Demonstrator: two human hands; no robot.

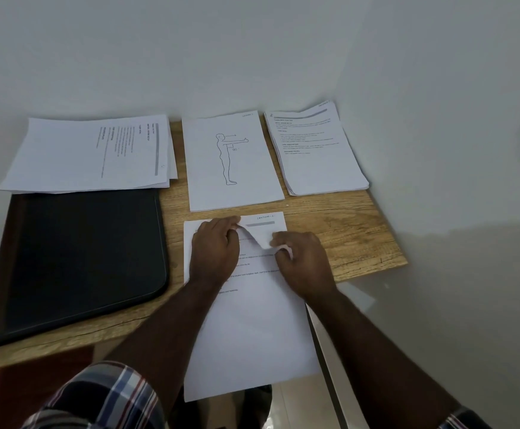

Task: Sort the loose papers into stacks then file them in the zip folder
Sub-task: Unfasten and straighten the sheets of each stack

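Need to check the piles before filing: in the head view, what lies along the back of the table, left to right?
Sideways-turned stack of text pages → sheet with the standing figure drawing → thick stack of text pages at the right edge of the table.

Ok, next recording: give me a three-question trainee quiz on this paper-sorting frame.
1. True or false: the black zip folder is open with papers inside.
2. Which pile carries the standing-figure drawing? A) the sideways stack at far left B) the middle pile C) the thick stack at far right
3. What are the left hand and right hand doing to the near sheet?

Key
1. False: it lies closed on the wooden table, and no papers show in it.
2. B
3. Each pinches the lifted, curled top part of the sheet, which overhangs the table's near edge.
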